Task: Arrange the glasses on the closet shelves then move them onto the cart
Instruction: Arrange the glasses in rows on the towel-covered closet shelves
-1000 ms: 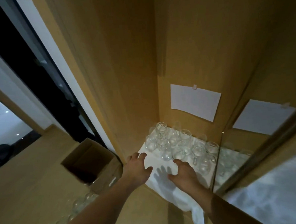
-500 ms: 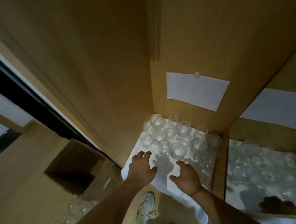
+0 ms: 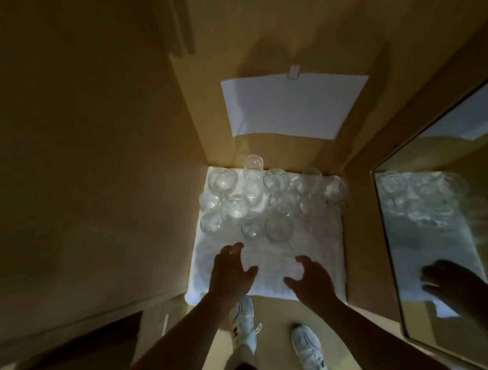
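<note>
Several clear stemmed glasses stand crowded at the back of a closet shelf covered by a white cloth. The nearest glass is just beyond my fingertips. My left hand hovers over the cloth's front left, fingers spread and loosely bent, holding nothing. My right hand is beside it at the front centre, also spread and holding nothing. Both hands are apart from the glasses.
Wooden closet walls close in on the left and back, with a white paper sheet taped to the back wall. A mirror on the right reflects the glasses and a hand. An open cardboard box sits low on the left. My shoes are below.
The view has tilted down and closer over the shelf. Both hands lifted slightly off the cloth and their fingers have bent, edging toward the glasses.
</note>
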`<state>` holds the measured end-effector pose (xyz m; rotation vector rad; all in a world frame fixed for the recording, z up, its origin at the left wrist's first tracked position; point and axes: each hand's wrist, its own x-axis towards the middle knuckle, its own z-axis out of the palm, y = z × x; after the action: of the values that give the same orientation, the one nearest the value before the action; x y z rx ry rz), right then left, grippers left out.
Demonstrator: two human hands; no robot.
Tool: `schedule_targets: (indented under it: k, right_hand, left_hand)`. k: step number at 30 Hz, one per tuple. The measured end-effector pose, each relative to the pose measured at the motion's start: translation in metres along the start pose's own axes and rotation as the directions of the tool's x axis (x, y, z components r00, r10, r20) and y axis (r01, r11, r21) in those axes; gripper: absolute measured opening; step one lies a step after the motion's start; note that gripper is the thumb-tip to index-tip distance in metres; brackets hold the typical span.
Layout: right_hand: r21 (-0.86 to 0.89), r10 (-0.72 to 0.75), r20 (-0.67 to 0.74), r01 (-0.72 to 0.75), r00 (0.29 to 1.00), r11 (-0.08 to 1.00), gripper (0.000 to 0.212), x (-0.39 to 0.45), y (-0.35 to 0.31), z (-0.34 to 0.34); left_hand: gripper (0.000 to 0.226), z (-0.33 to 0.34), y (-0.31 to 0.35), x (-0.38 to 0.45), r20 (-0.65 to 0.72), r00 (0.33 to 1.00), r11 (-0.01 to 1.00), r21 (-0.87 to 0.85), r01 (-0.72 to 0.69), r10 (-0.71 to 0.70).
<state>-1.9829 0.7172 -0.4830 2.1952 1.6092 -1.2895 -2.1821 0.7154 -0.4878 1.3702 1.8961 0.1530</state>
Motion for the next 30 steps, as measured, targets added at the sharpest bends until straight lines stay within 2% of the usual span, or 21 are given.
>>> schedule_targets:
  k: [3, 10, 17, 21, 26, 30]
  right_hand:
    - [0.089, 0.081, -0.007, -0.080, 0.997, 0.993, 0.071, 0.022, 0.009, 0.012]
    - [0.265, 0.246, 0.000, -0.237, 0.969, 0.935, 0.069, 0.082, 0.031, 0.045]
    - [0.341, 0.206, 0.004, -0.195, 0.978, 0.920, 0.075, 0.135, 0.039, 0.063]
    - [0.515, 0.212, 0.043, -0.203, 0.976, 0.833, 0.061, 0.159, 0.039, 0.068]
    - [0.597, 0.229, 0.093, -0.238, 0.969, 0.766, 0.025, 0.173, 0.045, 0.074]
    - [0.674, 0.280, 0.184, -0.328, 0.942, 0.662, 0.021, 0.157, 0.047, 0.078]
  left_hand:
    - [0.080, 0.011, -0.008, 0.022, 0.059, 0.998, 0.999, -0.032, 0.014, -0.012]
    - [0.095, 0.044, -0.029, 0.070, -0.008, 1.000, 0.995, -0.091, 0.027, -0.028]
    - [0.099, 0.083, -0.040, 0.100, -0.156, 0.987, 0.995, -0.103, 0.013, -0.029]
    - [0.105, 0.097, -0.039, 0.116, -0.209, 0.978, 0.991, -0.136, -0.001, -0.027]
    - [0.098, 0.102, -0.042, 0.126, -0.254, 0.965, 0.969, -0.247, -0.003, -0.062]
    - [0.092, 0.099, -0.047, 0.122, -0.270, 0.962, 0.975, -0.222, -0.021, -0.041]
